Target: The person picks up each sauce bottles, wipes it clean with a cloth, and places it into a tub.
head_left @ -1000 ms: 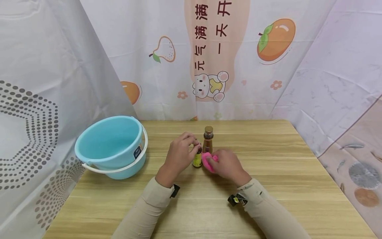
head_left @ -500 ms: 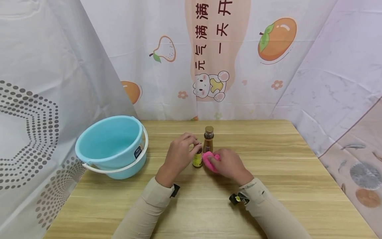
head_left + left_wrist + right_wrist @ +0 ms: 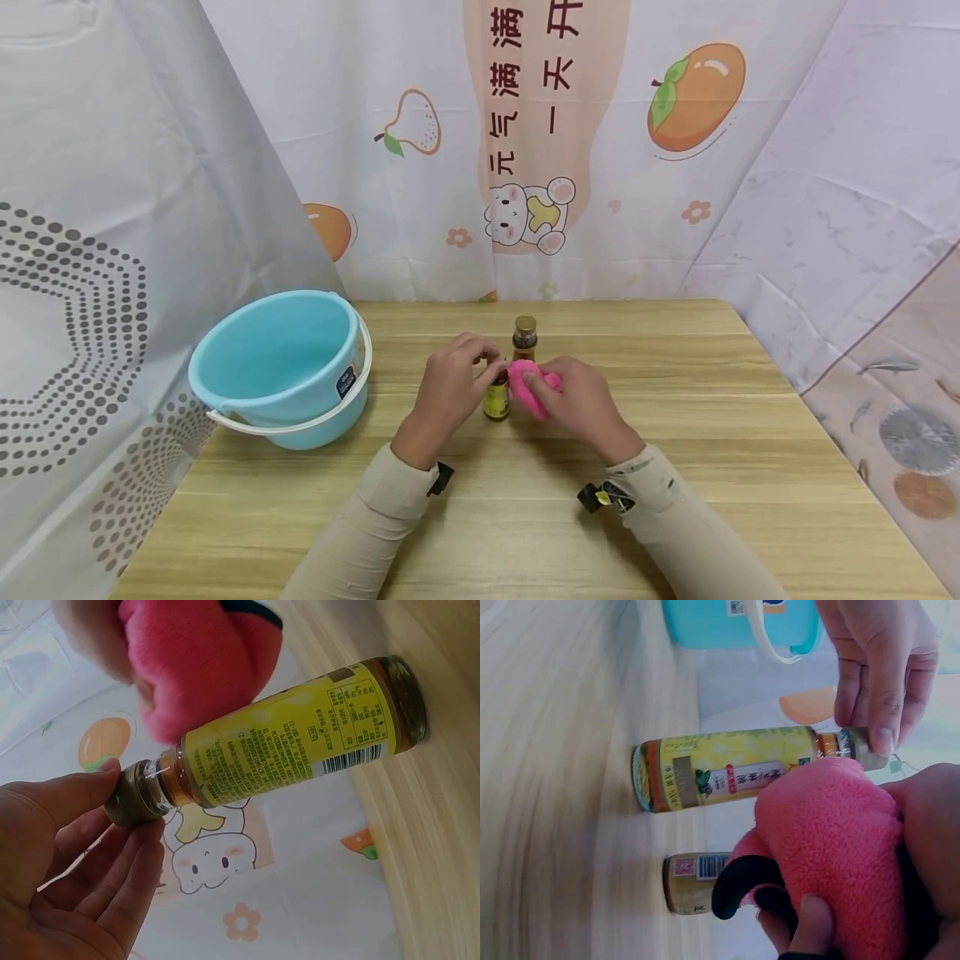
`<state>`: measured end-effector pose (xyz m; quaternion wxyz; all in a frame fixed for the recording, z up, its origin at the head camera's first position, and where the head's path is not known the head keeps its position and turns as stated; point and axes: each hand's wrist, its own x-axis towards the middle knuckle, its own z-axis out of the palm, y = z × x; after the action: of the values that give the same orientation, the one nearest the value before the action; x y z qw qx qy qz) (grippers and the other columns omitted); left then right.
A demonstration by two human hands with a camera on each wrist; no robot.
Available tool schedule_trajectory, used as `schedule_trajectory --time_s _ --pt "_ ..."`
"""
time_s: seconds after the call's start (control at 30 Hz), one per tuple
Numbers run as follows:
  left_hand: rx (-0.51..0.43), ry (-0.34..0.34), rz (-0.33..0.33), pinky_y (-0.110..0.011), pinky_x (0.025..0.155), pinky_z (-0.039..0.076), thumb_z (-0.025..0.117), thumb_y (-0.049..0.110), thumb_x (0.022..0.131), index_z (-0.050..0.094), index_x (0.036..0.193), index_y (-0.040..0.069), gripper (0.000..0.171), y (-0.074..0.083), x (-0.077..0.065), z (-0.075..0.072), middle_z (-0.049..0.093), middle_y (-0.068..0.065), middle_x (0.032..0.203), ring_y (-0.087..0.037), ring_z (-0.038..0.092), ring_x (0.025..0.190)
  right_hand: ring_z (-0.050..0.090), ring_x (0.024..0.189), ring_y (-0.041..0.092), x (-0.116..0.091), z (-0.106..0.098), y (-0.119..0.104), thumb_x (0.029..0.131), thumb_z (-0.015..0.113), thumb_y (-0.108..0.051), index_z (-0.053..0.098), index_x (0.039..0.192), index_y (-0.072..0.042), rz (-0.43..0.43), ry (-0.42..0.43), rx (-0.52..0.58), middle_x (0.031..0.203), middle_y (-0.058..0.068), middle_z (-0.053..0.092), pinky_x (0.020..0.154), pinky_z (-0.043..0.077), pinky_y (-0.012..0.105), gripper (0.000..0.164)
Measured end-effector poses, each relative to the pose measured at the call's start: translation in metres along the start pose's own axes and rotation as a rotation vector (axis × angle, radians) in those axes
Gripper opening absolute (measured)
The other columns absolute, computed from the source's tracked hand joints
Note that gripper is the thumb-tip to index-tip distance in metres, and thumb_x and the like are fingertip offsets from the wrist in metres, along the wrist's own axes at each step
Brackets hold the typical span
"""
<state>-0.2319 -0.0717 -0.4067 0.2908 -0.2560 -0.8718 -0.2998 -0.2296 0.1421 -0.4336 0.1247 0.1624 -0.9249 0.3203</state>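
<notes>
My left hand (image 3: 448, 379) pinches the brown cap (image 3: 135, 799) of a glass bottle (image 3: 289, 739) between thumb and fingers. This bottle stands upright on the table and has a yellow label with a barcode. In my right hand (image 3: 585, 400) a pink fluffy cloth (image 3: 829, 840) with dark edging is bunched up. It lies right along the bottle's side, near the neck in the left wrist view. Behind the cloth stands a second bottle (image 3: 525, 337) with a gold-brown cap, its lower part hidden in the head view.
A light blue bucket (image 3: 330, 417) with a white handle (image 3: 300, 429) stands at the left of the wooden table (image 3: 480, 517). Printed curtains (image 3: 435, 192) hang behind the table and along both sides.
My right hand has moved the pink cloth a little up along the bottle, covering more of the second bottle. The left hand keeps its place on the cap.
</notes>
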Motion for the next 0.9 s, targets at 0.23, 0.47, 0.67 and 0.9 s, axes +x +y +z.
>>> schedule_trajectory --time_s 0.23,0.47,0.67,0.9 --pt "-0.026 -0.003 -0.002 -0.029 0.073 0.062 0.083 0.015 0.089 0.077 0.095 0.008 0.012 -0.001 0.000 0.001 0.075 -0.001 0.093 -0.019 0.073 0.083 0.073 0.099 0.026 -0.001 -0.002 -0.004 0.100 0.067 -0.040 0.081 0.102 -0.011 0.003 0.077 0.077 0.106 0.008 0.076 0.079 0.061 0.045 0.032" --pt "-0.047 -0.026 -0.013 -0.031 0.073 0.062 0.083 0.014 0.090 0.076 0.095 0.007 0.011 0.000 0.001 0.000 0.076 -0.002 0.093 -0.021 0.073 0.083 0.074 0.097 0.026 -0.001 0.000 -0.004 0.100 0.068 -0.038 0.081 0.104 -0.010 -0.004 0.087 0.082 0.104 0.009 0.077 0.077 0.062 0.043 0.032" --pt "-0.036 -0.028 -0.014 -0.029 0.074 0.062 0.083 0.014 0.089 0.075 0.094 0.009 0.010 0.001 0.001 -0.001 0.075 -0.002 0.093 -0.019 0.073 0.084 0.074 0.097 0.026 -0.001 0.004 -0.001 0.100 0.067 -0.038 0.082 0.105 -0.010 0.031 0.039 0.072 0.104 0.010 0.077 0.076 0.062 0.043 0.031" --pt "-0.021 -0.028 -0.016 -0.027 0.073 0.061 0.083 0.014 0.089 0.076 0.094 0.011 0.010 0.001 0.001 0.000 0.076 0.000 0.094 -0.017 0.074 0.085 0.070 0.086 0.019 0.000 0.009 0.002 0.101 0.066 -0.039 0.082 0.101 -0.015 0.074 -0.034 0.050 0.097 0.007 0.076 0.071 0.057 0.036 0.029"
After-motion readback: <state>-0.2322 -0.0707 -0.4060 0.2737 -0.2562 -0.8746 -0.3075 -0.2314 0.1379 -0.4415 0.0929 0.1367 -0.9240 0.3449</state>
